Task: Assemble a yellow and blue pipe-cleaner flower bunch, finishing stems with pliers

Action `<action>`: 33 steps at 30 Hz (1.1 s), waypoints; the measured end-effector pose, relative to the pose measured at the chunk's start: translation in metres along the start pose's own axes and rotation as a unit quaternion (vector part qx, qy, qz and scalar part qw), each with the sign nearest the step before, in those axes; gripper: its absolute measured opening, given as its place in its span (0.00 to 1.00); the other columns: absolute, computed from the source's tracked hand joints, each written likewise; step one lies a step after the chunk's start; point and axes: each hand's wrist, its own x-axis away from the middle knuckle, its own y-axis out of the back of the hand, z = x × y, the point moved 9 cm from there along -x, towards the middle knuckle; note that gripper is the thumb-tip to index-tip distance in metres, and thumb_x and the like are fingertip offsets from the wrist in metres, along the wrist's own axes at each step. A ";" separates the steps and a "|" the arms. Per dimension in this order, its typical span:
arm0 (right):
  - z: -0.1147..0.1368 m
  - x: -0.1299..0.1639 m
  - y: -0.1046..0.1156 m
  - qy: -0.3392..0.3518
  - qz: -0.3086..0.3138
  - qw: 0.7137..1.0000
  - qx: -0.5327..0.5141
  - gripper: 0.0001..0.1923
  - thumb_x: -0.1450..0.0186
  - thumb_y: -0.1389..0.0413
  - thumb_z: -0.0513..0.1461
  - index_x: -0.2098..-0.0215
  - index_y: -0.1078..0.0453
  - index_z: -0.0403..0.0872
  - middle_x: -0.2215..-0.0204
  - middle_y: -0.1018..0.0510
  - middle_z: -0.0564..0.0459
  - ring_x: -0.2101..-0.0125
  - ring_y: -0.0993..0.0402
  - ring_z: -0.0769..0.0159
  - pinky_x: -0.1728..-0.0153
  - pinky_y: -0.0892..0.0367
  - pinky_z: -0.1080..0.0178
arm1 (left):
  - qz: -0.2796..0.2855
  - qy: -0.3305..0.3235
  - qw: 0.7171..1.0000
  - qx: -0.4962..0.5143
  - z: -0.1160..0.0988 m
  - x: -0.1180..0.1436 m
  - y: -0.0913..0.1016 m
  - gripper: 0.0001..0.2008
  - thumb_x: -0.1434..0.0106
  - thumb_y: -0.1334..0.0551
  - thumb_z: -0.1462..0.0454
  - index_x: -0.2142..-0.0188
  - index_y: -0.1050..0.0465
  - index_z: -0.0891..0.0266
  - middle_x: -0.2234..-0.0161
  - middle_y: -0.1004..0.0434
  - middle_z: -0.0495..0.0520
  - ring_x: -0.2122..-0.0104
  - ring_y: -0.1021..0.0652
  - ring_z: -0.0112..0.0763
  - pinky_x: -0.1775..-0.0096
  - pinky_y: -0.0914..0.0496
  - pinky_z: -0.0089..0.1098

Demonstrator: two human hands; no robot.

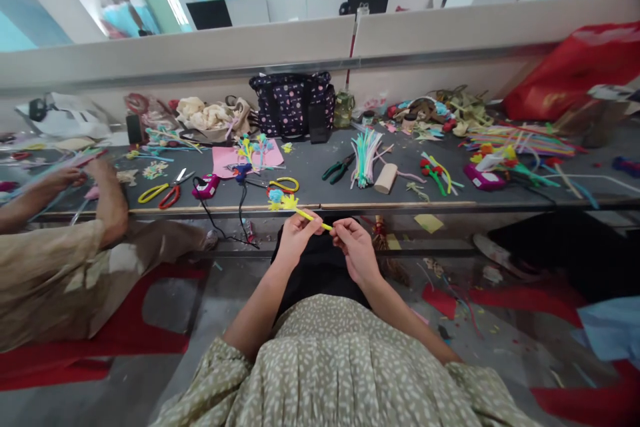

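In front of my lap, just off the table edge, I hold a pipe-cleaner flower with a yellow stem (pixel 320 221). My left hand (pixel 299 235) is closed round the stem below the head. My right hand (pixel 356 248) pinches the stem's lower end between thumb and fingers. The yellow bloom (pixel 289 202) points up and left, with a fluffy blue tuft (pixel 275 195) beside it. Just beyond the flower, yellow-handled scissors (pixel 286 184) lie on the table. A dark blue glue gun (pixel 242 172) rests left of them, its cord hanging over the edge.
Pliers (pixel 338 169), a bundle of pipe cleaners (pixel 366 155) and a beige block (pixel 386 178) lie on the dark table. Finished flowers rest on pink paper (pixel 223 161). A patterned bag (pixel 293 107) stands behind. At left, a co-worker's arms (pixel 111 197) reach over the table.
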 end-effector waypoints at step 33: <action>0.020 -0.007 -0.023 0.120 0.104 0.971 0.179 0.05 0.41 0.38 0.43 0.66 0.24 0.52 0.71 0.24 0.56 0.68 0.29 0.63 0.62 0.33 0.62 | -0.061 -0.131 0.987 -0.064 -0.024 0.017 0.006 0.08 0.46 0.32 0.59 0.70 0.23 0.62 0.69 0.23 0.53 0.68 0.23 0.33 0.64 0.28 0.31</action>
